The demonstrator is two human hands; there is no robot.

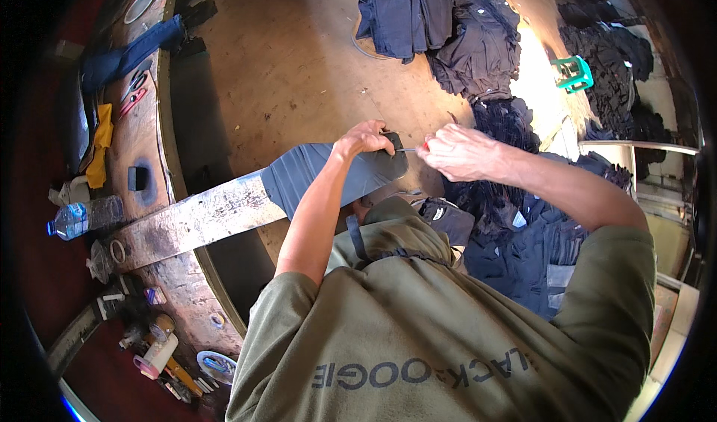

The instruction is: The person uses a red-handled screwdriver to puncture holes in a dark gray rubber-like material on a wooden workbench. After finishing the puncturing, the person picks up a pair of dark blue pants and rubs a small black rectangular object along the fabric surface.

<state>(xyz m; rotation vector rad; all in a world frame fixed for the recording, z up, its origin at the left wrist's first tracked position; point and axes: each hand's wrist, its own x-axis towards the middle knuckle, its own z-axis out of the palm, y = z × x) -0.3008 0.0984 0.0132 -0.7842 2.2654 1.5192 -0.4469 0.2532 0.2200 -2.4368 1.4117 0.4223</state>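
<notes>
Single head view, wide fisheye, looking steeply down from above the shirt. Shirt very near; left hand, right hand just beyond it; floor farther past it.

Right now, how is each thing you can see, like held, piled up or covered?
Right hand: closed around a red-handled tool.
Red-handled tool: held, thin shaft toward the left hand.
Left hand: fingers on a small dark piece.
Board: partly covered by a dark grey cover.
Dark clothes: piled in heaps.
Bottle: blue cap on.
Yellow cloth: rumpled.
Green stool: nobody on it.
</notes>
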